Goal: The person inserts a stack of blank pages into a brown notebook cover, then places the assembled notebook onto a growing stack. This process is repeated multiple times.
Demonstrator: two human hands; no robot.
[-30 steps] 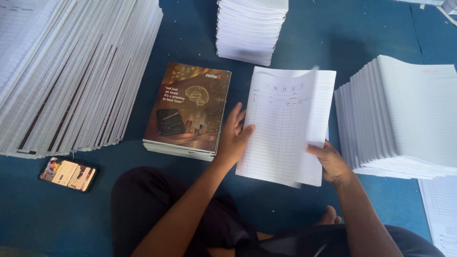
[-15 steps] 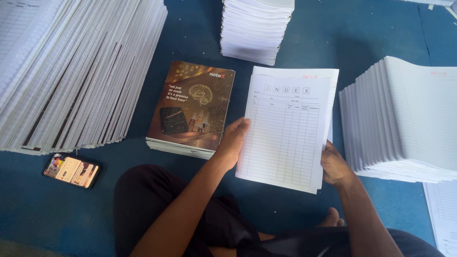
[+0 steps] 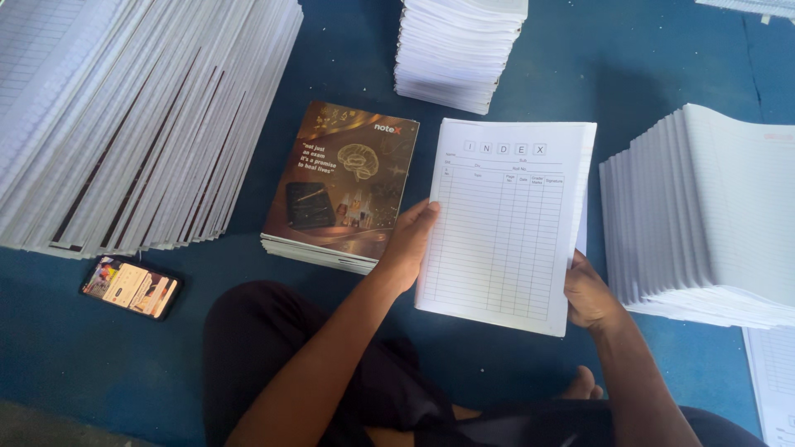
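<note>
Several tall paper stacks (image 3: 124,124) ring the blue floor (image 3: 646,74). Centre, a white page block (image 3: 505,223), light and floppy, is best held at its near side edges, where left hand (image 3: 407,244) and right hand (image 3: 590,294) grip it.

I saw a blue floor (image 3: 646,74) with white paper stacks (image 3: 460,50), a brown-cover notebook pile (image 3: 339,190) and a phone (image 3: 131,286) lying on it.

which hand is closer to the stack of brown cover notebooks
Left. The left hand grips the white page bundle at its left edge, right beside the brown notebooks. The right hand holds the bundle's far edge.
</note>
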